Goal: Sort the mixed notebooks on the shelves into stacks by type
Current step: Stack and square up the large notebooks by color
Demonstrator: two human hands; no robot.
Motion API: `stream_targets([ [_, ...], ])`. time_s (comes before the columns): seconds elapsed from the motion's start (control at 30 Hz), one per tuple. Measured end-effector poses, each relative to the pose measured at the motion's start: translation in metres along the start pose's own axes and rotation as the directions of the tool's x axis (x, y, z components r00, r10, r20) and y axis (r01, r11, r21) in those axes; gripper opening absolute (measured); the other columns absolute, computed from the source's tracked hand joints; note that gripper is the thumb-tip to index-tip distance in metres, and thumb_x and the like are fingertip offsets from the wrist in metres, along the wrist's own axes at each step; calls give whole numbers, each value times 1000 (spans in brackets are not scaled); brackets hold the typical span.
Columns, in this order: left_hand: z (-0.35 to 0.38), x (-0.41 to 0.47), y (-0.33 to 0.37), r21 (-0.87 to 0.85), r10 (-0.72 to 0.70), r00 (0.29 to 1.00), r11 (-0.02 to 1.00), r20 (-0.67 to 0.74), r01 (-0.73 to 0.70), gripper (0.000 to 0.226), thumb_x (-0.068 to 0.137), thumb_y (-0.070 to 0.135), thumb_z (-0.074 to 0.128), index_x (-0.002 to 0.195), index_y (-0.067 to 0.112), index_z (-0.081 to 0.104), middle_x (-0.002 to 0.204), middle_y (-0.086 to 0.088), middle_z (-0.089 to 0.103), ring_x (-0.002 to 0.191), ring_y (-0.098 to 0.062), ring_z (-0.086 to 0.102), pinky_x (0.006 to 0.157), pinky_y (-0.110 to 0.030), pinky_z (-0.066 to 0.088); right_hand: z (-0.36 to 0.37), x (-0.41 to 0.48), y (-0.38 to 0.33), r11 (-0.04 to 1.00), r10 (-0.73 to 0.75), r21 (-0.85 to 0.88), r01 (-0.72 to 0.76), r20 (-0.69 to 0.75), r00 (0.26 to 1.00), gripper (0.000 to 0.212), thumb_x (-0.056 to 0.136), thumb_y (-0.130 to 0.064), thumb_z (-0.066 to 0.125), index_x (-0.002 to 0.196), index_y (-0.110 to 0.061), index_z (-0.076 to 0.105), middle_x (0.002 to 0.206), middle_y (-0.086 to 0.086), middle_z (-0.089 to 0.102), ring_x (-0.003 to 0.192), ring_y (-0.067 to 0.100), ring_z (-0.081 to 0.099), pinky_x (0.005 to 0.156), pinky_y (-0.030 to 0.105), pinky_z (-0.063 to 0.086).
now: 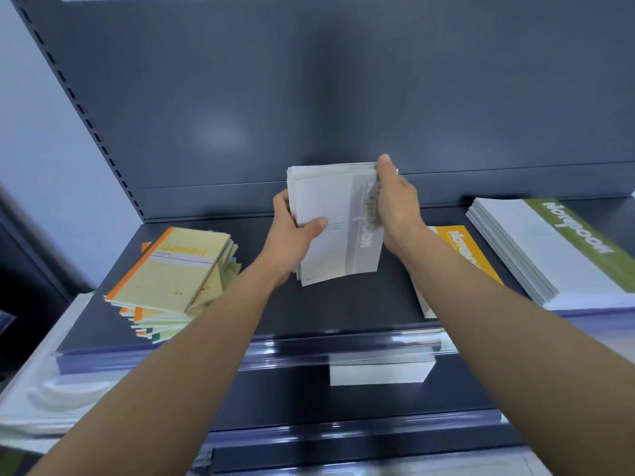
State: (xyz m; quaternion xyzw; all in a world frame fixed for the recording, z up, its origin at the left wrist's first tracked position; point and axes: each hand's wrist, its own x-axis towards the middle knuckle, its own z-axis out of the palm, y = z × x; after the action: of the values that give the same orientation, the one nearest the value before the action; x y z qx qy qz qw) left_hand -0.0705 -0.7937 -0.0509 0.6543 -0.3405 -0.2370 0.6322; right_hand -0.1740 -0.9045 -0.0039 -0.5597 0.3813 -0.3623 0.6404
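A bundle of grey-banded white notebooks [331, 214] is held tilted above the middle of the dark shelf [343, 304]. My left hand [292, 231] grips its left edge, thumb on the cover. My right hand [395, 204] grips its right edge near the top corner. At the left lies a messy pile of yellow "Gambit" notebooks [171, 269] with orange spines. At the right a yellow-banded notebook [464, 249] lies partly under my right forearm. Further right stands a neat stack of green-banded notebooks [549, 249].
The shelf's back panel [343, 97] rises close behind the held bundle. A clear plastic price rail [343, 345] runs along the front edge. On the lower shelf sit a white notebook stack [378, 372] and pale notebooks [41, 389] at the left.
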Motion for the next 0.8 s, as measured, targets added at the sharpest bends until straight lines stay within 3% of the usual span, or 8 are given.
stream_targets([
  [0.1,2,-3,-8,18,-23,999,1000,35,23,60,91,11,59,136,19,19,120,10,49,102,-2,53,99,-33,42,-2,6,7,1000,4,-23,-2,77,997,59,79,-69,42,112,-22,58,106,-4,67,97,17,64,90,45,51],
  [0.17,3,-4,-13,26,-55,996,998,63,53,59,93,11,57,136,19,18,123,9,47,108,-6,51,101,-32,40,-6,7,16,1000,20,-24,-16,174,985,66,72,-71,53,120,-25,54,110,-4,67,100,18,65,91,44,51],
  [0.23,3,-5,-17,36,-59,996,998,71,57,56,93,11,56,135,18,19,121,10,46,112,-10,49,101,-31,40,-13,9,26,998,51,-39,-42,254,966,73,62,-65,70,121,-26,52,112,-5,68,101,18,66,92,44,50],
  [0.3,3,-4,-19,46,-52,997,998,53,50,53,94,12,55,134,17,20,122,8,45,115,-11,47,102,-32,40,-18,15,34,995,60,-93,-31,320,946,75,60,-46,80,124,-25,48,114,-4,66,105,21,64,93,46,49],
  [0.43,5,-2,-22,117,-60,998,991,14,57,47,96,18,52,132,16,22,125,6,42,117,-12,44,100,-29,39,-19,15,40,961,103,-275,-23,282,954,60,75,0,57,128,-20,37,117,-1,57,112,22,53,101,43,43],
  [0.6,7,-5,-24,160,-85,996,983,-11,86,42,97,23,48,131,13,25,120,9,42,112,-9,44,93,-25,37,-23,10,48,894,58,-443,67,262,963,47,87,-2,54,131,-13,38,116,-3,54,110,17,51,95,32,43],
  [0.7,1,8,-24,127,-160,987,979,-12,160,53,88,38,55,131,12,36,124,7,53,113,-11,53,97,-33,44,-23,11,34,837,40,-538,100,242,969,31,85,-3,57,115,-8,52,112,5,60,104,23,57,85,32,47],
  [0.8,-1,18,-30,134,-323,946,939,21,318,60,85,43,56,131,9,40,125,-1,58,109,-18,58,96,-38,47,-25,12,24,734,151,-678,39,219,964,16,84,-5,59,100,-6,55,99,15,57,87,28,56,69,35,48],
])
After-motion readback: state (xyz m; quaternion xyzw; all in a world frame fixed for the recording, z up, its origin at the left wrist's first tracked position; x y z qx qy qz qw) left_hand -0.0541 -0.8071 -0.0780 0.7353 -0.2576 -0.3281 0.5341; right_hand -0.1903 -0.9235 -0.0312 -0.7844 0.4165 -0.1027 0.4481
